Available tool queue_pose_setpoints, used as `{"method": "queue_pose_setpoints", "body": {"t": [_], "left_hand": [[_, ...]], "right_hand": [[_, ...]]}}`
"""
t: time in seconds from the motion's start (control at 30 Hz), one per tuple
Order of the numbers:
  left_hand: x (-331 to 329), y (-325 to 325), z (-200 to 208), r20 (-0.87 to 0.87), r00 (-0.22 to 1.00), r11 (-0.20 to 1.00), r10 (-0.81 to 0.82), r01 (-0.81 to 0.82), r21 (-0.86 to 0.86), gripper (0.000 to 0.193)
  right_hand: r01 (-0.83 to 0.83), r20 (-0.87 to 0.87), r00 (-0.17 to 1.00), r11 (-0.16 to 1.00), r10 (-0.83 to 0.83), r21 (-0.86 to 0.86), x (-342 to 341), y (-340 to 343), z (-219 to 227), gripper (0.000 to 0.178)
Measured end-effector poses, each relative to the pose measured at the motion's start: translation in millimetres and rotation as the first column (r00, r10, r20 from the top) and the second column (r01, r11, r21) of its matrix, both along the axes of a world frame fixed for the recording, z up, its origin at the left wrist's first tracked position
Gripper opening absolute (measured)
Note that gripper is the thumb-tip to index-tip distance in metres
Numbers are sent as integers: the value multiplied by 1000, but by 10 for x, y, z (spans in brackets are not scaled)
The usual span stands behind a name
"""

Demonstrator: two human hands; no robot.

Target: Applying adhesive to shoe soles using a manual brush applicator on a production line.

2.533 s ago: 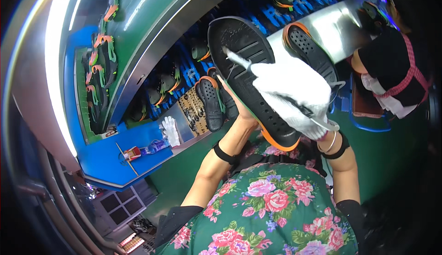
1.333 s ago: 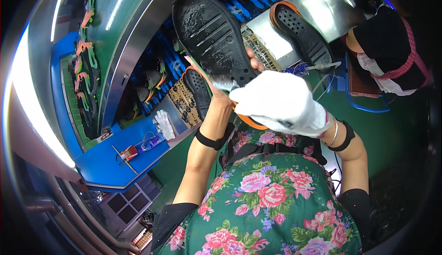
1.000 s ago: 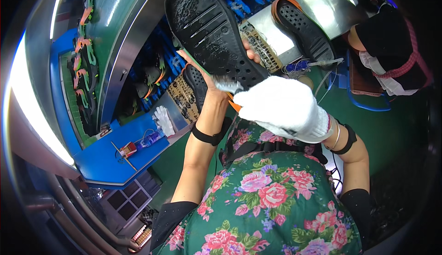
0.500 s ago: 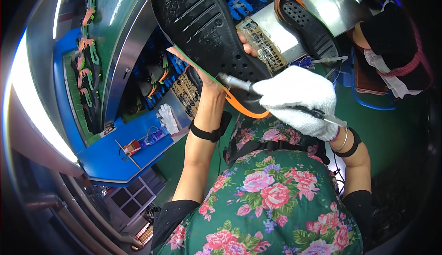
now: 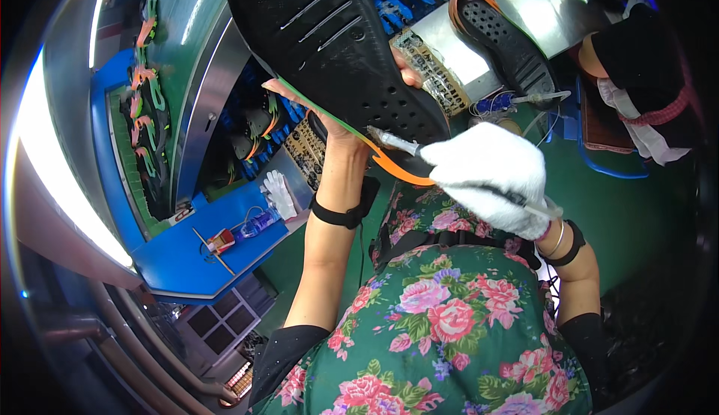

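Two hands work: bare left hand (image 5: 341, 126) grips a black shoe sole (image 5: 337, 44); gloved right hand (image 5: 490, 179) pinches a brush (image 5: 397, 143) at five o'clock.

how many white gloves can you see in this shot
2. One white glove is worn on the right hand, which grips a thin brush against the black shoe sole. A second glove lies on the blue bench at left. Others may be hidden.

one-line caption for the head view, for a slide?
Bare left hand holds up a black shoe sole while the white-gloved right hand brushes its edge with a small brush.
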State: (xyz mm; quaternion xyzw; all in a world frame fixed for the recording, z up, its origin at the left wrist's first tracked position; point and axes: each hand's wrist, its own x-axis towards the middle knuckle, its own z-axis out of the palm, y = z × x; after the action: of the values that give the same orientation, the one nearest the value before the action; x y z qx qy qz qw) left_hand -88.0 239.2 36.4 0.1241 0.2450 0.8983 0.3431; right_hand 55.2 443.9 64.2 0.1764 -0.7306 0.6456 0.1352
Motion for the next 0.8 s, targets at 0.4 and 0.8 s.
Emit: {"method": "queue_pose_setpoints", "body": {"t": [0.4, 0.8], "left_hand": [[-288, -124, -189, -287, 956, 997, -52, 31, -76, 121], [-168, 178, 130, -264, 964, 997, -39, 21, -71, 82]], "right_hand": [[23, 8, 1000, 999, -22, -38, 37, 14, -25, 24], [-58, 11, 998, 996, 59, -67, 21, 157, -31, 24]]}}
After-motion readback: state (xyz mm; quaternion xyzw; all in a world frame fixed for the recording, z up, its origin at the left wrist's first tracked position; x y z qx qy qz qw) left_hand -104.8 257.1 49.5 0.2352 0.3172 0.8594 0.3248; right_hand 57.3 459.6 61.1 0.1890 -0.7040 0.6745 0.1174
